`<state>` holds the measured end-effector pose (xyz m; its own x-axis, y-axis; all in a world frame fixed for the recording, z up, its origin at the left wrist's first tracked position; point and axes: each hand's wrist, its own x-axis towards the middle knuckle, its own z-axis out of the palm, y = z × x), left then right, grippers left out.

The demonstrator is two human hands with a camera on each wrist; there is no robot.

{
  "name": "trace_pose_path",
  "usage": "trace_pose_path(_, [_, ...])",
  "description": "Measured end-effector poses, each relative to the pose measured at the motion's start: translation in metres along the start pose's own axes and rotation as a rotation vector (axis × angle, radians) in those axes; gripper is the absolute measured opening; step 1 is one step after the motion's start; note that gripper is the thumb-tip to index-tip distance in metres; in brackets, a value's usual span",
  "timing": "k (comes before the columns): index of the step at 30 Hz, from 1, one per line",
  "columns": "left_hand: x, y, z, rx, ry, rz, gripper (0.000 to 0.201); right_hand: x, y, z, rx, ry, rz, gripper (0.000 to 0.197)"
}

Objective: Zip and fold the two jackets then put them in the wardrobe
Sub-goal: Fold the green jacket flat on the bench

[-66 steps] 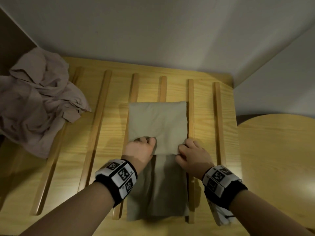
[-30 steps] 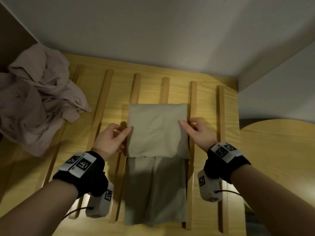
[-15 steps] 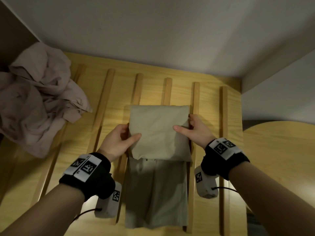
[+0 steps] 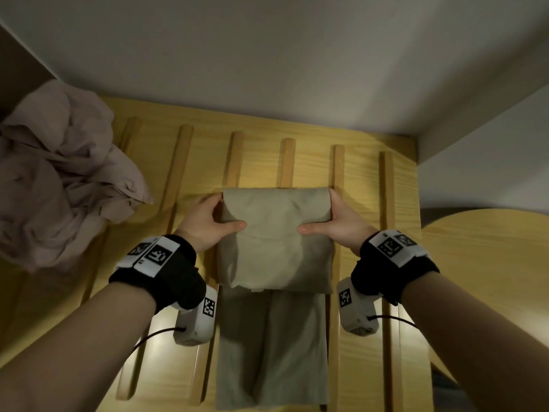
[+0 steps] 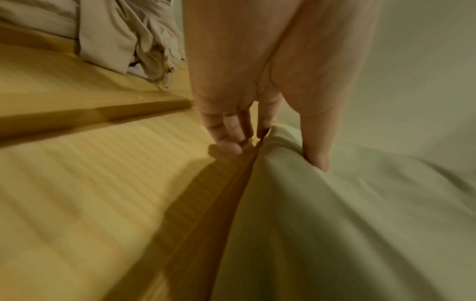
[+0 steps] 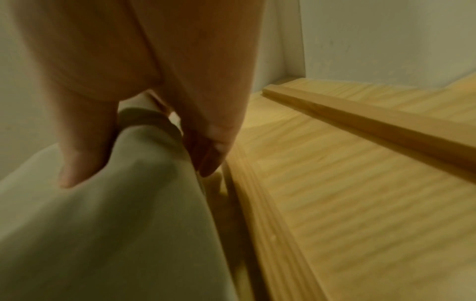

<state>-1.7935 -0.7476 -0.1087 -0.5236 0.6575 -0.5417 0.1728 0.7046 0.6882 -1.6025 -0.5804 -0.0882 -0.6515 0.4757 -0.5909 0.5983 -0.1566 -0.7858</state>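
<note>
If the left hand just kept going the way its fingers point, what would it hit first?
Apart from the folded olive jacket the left hand grips, probably the white back wall, past bare wooden slats. The crumpled pink jacket lies well left of that line; depth is unclear.

olive jacket [image 4: 276, 239] | mauve jacket [image 4: 59, 173] | yellow pine slats [image 4: 181, 162]

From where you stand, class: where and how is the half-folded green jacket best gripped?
Grip the green jacket by the two side edges of its thick folded part, left hand and right hand coming from either side, thumbs on top. Probably steadier: the unfolded tail hangs limp.
</note>
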Motion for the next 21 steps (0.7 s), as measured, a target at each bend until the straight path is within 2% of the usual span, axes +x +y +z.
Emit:
trace_pose_path(4, [0.001,0.01,-0.006,0.025,0.004,0.0,0.088,-0.004,-0.003,-0.001,0.093,-0.022,-0.077,0.058])
trace_pose_path(9, [0.006,0.023,-0.011,0.077,-0.111,0.006,0.088,-0.011,-0.012,-0.01,0.217,0.097,-0.14,0.059])
trace_pose_path(14, [0.007,0.035,-0.006,-0.211,-0.177,0.038,0.086,-0.014,-0.023,-0.016,0.065,0.177,-0.191,0.059])
trace_pose_path(17, [0.008,0.044,-0.001,-0.266,-0.103,0.088,0.084,-0.016,-0.025,-0.017,0.061,0.214,-0.194,0.055])
trace_pose_path(21, [0.001,0.055,0.001,-0.337,0.047,0.23,0.075,-0.026,-0.033,-0.019,0.083,0.315,-0.398,0.034])
